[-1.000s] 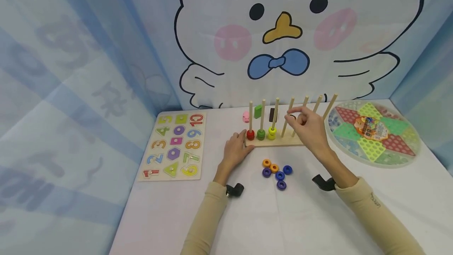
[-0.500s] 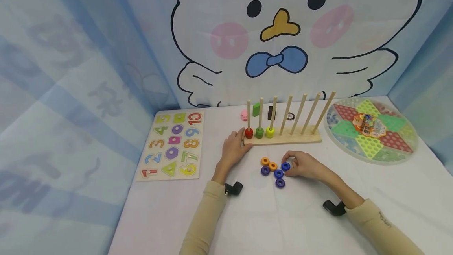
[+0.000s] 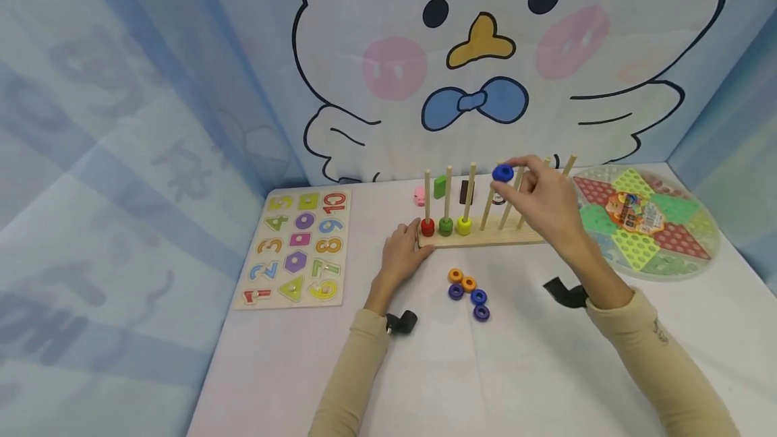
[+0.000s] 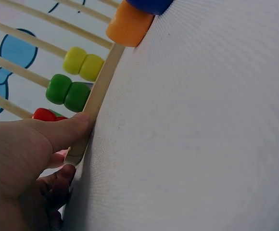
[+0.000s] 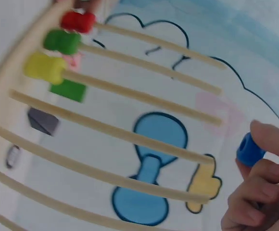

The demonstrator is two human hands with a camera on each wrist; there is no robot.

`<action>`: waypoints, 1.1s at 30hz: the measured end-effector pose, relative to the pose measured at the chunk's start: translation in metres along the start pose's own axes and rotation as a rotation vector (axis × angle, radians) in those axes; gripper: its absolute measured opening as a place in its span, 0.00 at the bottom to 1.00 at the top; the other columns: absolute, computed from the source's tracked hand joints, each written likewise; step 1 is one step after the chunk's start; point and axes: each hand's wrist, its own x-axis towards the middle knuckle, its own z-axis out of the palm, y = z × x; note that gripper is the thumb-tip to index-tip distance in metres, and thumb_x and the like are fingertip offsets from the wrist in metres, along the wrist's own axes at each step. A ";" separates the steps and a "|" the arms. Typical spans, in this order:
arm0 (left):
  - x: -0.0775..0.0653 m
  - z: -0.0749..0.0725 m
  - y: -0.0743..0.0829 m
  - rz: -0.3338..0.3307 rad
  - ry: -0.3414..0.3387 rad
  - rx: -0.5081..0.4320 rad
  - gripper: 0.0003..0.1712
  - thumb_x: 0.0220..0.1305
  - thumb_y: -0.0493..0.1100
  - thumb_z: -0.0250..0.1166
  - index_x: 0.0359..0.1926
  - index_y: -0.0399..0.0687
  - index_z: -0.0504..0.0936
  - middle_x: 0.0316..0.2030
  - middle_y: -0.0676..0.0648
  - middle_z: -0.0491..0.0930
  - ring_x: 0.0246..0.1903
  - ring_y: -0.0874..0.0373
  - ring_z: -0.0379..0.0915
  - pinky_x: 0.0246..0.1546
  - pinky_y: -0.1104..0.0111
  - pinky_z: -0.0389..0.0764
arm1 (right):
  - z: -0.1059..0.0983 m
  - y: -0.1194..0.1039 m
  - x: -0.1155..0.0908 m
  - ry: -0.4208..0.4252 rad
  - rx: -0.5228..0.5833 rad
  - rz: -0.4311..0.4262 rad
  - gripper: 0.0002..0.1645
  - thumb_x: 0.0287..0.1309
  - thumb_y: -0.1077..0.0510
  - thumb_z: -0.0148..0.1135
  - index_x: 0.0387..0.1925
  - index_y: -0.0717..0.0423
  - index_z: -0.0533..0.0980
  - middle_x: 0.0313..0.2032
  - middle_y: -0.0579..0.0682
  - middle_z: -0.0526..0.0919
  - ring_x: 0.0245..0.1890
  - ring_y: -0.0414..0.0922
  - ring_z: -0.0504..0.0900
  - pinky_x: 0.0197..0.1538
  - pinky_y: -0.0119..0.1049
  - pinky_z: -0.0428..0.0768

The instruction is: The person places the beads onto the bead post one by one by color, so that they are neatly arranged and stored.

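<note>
My left hand [image 3: 402, 253] grips the left end of the wooden peg rack [image 3: 485, 241]; in the left wrist view the thumb lies against the base's edge. My right hand [image 3: 543, 204] pinches a blue ring bead [image 3: 502, 172] between thumb and fingertips, up near the top of the middle pegs. From the left, the first three pegs carry red beads [image 3: 427, 227], green beads [image 4: 67, 92] and yellow beads [image 4: 82, 63], stacked in pairs. The other pegs carry no beads. In front of the rack lie loose beads: orange ones [image 3: 469, 284], a purple one [image 3: 456, 291] and darker blue ones [image 3: 479, 297].
A number puzzle board [image 3: 293, 248] lies at the left. To the right is a round Chinese checkers board [image 3: 637, 221], partly behind my right arm. Behind the rack are a pink figure [image 3: 419, 195], a green block [image 3: 440, 187] and a dark block [image 3: 466, 192].
My right hand went from the rack down to the loose beads, took a blue ring bead, and lifted it up beside the peg tops. The left hand stays on the rack.
</note>
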 end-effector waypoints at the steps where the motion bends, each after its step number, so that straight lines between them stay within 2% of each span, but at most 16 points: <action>1: 0.000 0.000 0.000 0.003 0.002 0.001 0.42 0.59 0.62 0.64 0.69 0.49 0.64 0.34 0.51 0.68 0.30 0.59 0.61 0.28 0.70 0.59 | -0.003 -0.002 0.006 0.029 -0.009 -0.002 0.25 0.55 0.48 0.67 0.50 0.58 0.77 0.12 0.47 0.67 0.12 0.43 0.62 0.16 0.35 0.57; 3: 0.000 0.000 0.001 0.009 0.004 0.004 0.42 0.59 0.61 0.64 0.69 0.49 0.64 0.33 0.51 0.68 0.30 0.59 0.61 0.28 0.70 0.59 | -0.004 -0.003 0.015 0.049 -0.045 0.022 0.26 0.56 0.46 0.66 0.51 0.59 0.77 0.13 0.48 0.68 0.12 0.45 0.63 0.17 0.37 0.57; 5: 0.000 0.002 0.000 0.008 -0.004 0.006 0.42 0.59 0.61 0.64 0.69 0.49 0.64 0.33 0.51 0.68 0.30 0.59 0.61 0.28 0.70 0.59 | -0.002 -0.001 0.021 0.033 -0.077 0.062 0.27 0.57 0.45 0.65 0.52 0.58 0.77 0.14 0.49 0.70 0.13 0.46 0.64 0.17 0.38 0.57; 7: -0.001 0.003 0.000 0.004 -0.017 0.004 0.42 0.59 0.62 0.63 0.69 0.49 0.63 0.34 0.51 0.68 0.30 0.59 0.61 0.29 0.70 0.60 | 0.002 0.003 0.022 0.008 -0.104 0.101 0.28 0.57 0.44 0.64 0.53 0.58 0.76 0.15 0.49 0.71 0.13 0.46 0.64 0.16 0.38 0.57; 10: -0.003 0.004 0.000 0.000 -0.029 -0.002 0.42 0.59 0.62 0.63 0.69 0.49 0.63 0.34 0.51 0.68 0.30 0.59 0.61 0.29 0.69 0.60 | 0.009 0.010 0.019 -0.008 -0.124 0.115 0.29 0.57 0.43 0.64 0.54 0.57 0.76 0.16 0.49 0.72 0.12 0.45 0.64 0.15 0.37 0.57; 12: -0.003 0.003 0.001 -0.007 -0.027 -0.005 0.42 0.59 0.61 0.63 0.69 0.50 0.63 0.34 0.51 0.68 0.30 0.59 0.61 0.29 0.69 0.60 | 0.013 0.012 0.015 0.017 -0.106 0.087 0.29 0.57 0.44 0.65 0.55 0.57 0.76 0.16 0.48 0.71 0.12 0.44 0.64 0.15 0.37 0.56; 16: -0.002 0.001 0.001 -0.008 -0.018 0.001 0.42 0.59 0.62 0.63 0.69 0.50 0.63 0.34 0.51 0.68 0.31 0.59 0.61 0.29 0.70 0.60 | 0.023 0.011 -0.003 0.134 -0.007 0.006 0.26 0.56 0.51 0.68 0.54 0.57 0.75 0.13 0.46 0.68 0.11 0.42 0.62 0.16 0.36 0.56; 18: -0.001 -0.001 0.001 -0.006 -0.014 0.004 0.42 0.59 0.62 0.63 0.69 0.49 0.63 0.35 0.51 0.68 0.31 0.59 0.61 0.29 0.70 0.60 | 0.028 0.010 -0.018 0.147 0.056 -0.003 0.25 0.55 0.54 0.68 0.54 0.57 0.75 0.12 0.45 0.67 0.11 0.42 0.62 0.16 0.35 0.58; 19: 0.000 -0.001 0.002 -0.004 -0.011 0.001 0.42 0.59 0.62 0.63 0.69 0.49 0.63 0.35 0.51 0.68 0.31 0.59 0.61 0.29 0.70 0.60 | 0.032 0.011 -0.027 0.125 0.082 0.008 0.25 0.55 0.54 0.68 0.53 0.57 0.74 0.12 0.44 0.68 0.11 0.41 0.62 0.16 0.34 0.59; 21: 0.001 -0.001 0.002 -0.002 -0.010 0.004 0.42 0.60 0.62 0.63 0.70 0.50 0.63 0.35 0.51 0.68 0.31 0.59 0.61 0.29 0.70 0.59 | 0.038 0.012 -0.046 0.004 0.135 0.062 0.24 0.56 0.54 0.68 0.52 0.57 0.74 0.13 0.44 0.69 0.11 0.41 0.63 0.16 0.33 0.60; 25: 0.002 -0.001 0.002 0.005 -0.007 0.003 0.42 0.60 0.62 0.63 0.69 0.50 0.63 0.34 0.51 0.67 0.30 0.59 0.61 0.29 0.70 0.59 | 0.052 0.026 -0.079 -0.397 0.188 0.218 0.23 0.56 0.52 0.67 0.50 0.58 0.75 0.13 0.43 0.68 0.13 0.40 0.62 0.18 0.32 0.61; 27: 0.002 -0.001 0.002 0.009 -0.007 0.010 0.42 0.60 0.62 0.63 0.69 0.49 0.63 0.34 0.51 0.68 0.30 0.59 0.61 0.29 0.70 0.60 | 0.059 0.035 -0.092 -0.565 0.216 0.285 0.22 0.55 0.53 0.67 0.49 0.58 0.75 0.13 0.43 0.66 0.13 0.39 0.61 0.19 0.31 0.60; 28: 0.002 -0.002 0.003 0.011 -0.006 0.013 0.42 0.60 0.62 0.63 0.69 0.49 0.63 0.34 0.51 0.68 0.30 0.59 0.61 0.29 0.70 0.60 | 0.062 0.040 -0.097 -0.624 0.229 0.303 0.21 0.55 0.54 0.68 0.48 0.59 0.75 0.12 0.43 0.66 0.13 0.38 0.61 0.20 0.31 0.60; 30: 0.001 -0.002 0.003 0.010 -0.006 0.018 0.42 0.60 0.62 0.63 0.69 0.49 0.64 0.34 0.51 0.69 0.30 0.59 0.62 0.29 0.70 0.61 | 0.067 0.046 -0.106 -0.688 0.251 0.316 0.20 0.54 0.56 0.68 0.46 0.61 0.76 0.12 0.43 0.65 0.14 0.38 0.60 0.20 0.30 0.59; 33: 0.000 -0.001 0.002 0.004 -0.009 0.028 0.42 0.60 0.62 0.63 0.69 0.49 0.63 0.36 0.50 0.70 0.31 0.59 0.62 0.30 0.69 0.62 | 0.071 0.050 -0.116 -0.726 0.259 0.325 0.20 0.53 0.55 0.68 0.46 0.60 0.77 0.12 0.42 0.66 0.14 0.38 0.61 0.20 0.30 0.59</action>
